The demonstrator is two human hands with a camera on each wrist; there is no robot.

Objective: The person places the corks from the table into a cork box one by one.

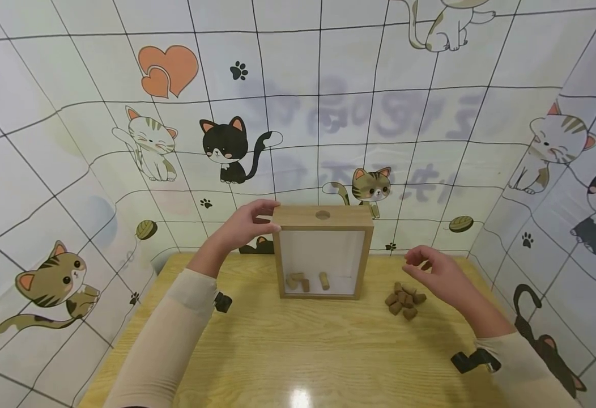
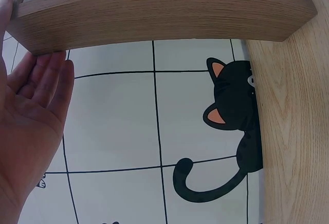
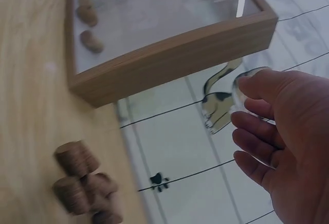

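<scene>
A shallow wooden box (image 1: 298, 215) with a clear front panel and a round hole in its top stands upright on the table. My left hand (image 1: 247, 225) grips its upper left corner, thumb at the front and fingers behind. Several brown corks (image 1: 324, 280) lie at the bottom inside the box. To the right of the box, a small pile of corks (image 1: 405, 299) rests on the tabletop. Above and just beyond this pile hovers my right hand (image 1: 438, 276), fingers loosely curled; in the right wrist view nothing shows between thumb and fingers.
The light wood table (image 1: 277, 351) ends just behind the box. Beyond it and at both sides hangs a white sheet (image 1: 298, 136) with a grid and cartoon cats. Black wrist cameras (image 1: 222, 302) are strapped to both forearms.
</scene>
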